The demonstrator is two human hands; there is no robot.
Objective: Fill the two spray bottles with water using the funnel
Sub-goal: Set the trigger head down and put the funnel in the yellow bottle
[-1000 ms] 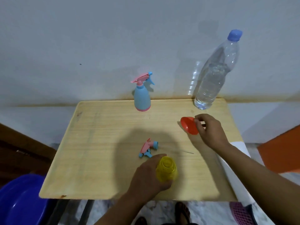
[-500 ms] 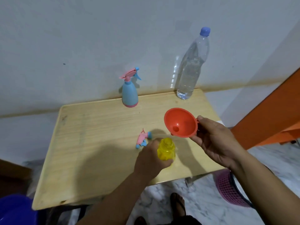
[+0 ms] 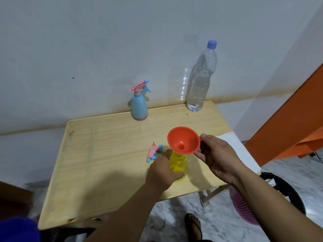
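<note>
The yellow spray bottle [image 3: 178, 165] stands on the tabletop [image 3: 97, 154], near the front edge and a bit toward the right side. Its top is off, so its neck is open. The left hand [image 3: 161, 173] is wrapped around the bottle and holds it steady. The red funnel [image 3: 183, 140] sits right over the open neck, and its thin end looks like it is going into the bottle, but I cannot tell how deep it is. The right hand [image 3: 218, 158] holds the funnel by its little handle, with the fingers pinched on it. Just to the left of the yellow bottle lies a pink and blue spray top [image 3: 154, 152], flat on the tabletop. The blue spray bottle [image 3: 139, 107] stands at the back edge, near the middle, with its spray top on. The big water bottle [image 3: 201, 79] stands at the back right corner, and its blue cap is on. So I think the job has only just begun. One bottle is open and the funnel is almost in place. No water has been poured yet, as far as I can see. The water bottle has to be opened, the yellow bottle filled, and then the blue one opened and filled too.
</note>
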